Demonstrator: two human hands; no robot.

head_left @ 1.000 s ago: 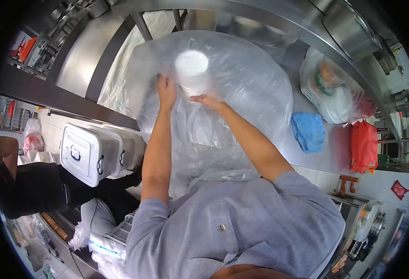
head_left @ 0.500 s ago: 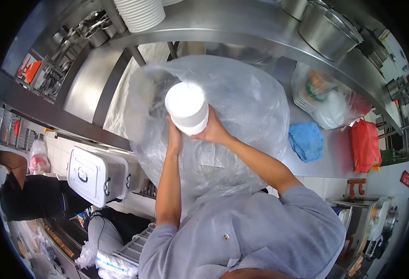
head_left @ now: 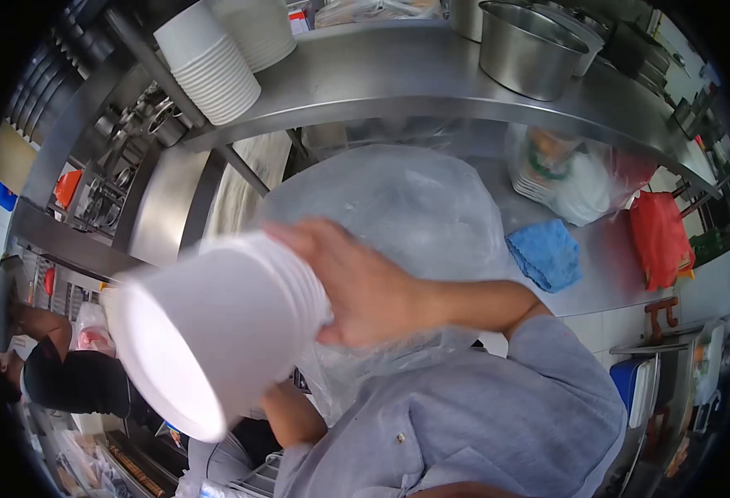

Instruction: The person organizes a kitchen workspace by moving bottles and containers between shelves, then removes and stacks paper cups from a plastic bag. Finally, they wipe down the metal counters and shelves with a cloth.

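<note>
A stack of white tubs (head_left: pixel 224 307) is raised close to the camera, tilted, with its open mouth facing lower left. My right hand (head_left: pixel 357 286) wraps round the stack's right end, slightly blurred. My left hand is hidden behind the stack; only the left forearm (head_left: pixel 294 415) shows below it. Behind the hands, a large clear plastic bag (head_left: pixel 390 199) lies on the steel counter.
White tubs (head_left: pixel 211 70) stand stacked on the upper steel shelf (head_left: pixel 365 70), with a metal pot (head_left: pixel 531 50) at its right. A blue cloth (head_left: pixel 545 255) and a red bag (head_left: pixel 660 236) lie at right. Another person (head_left: pixel 74 373) is at left.
The white tub stack has moved from over the plastic bag toward the lower left and nearer the camera, tipping over. My left hand has gone out of sight behind it. The view has shifted.
</note>
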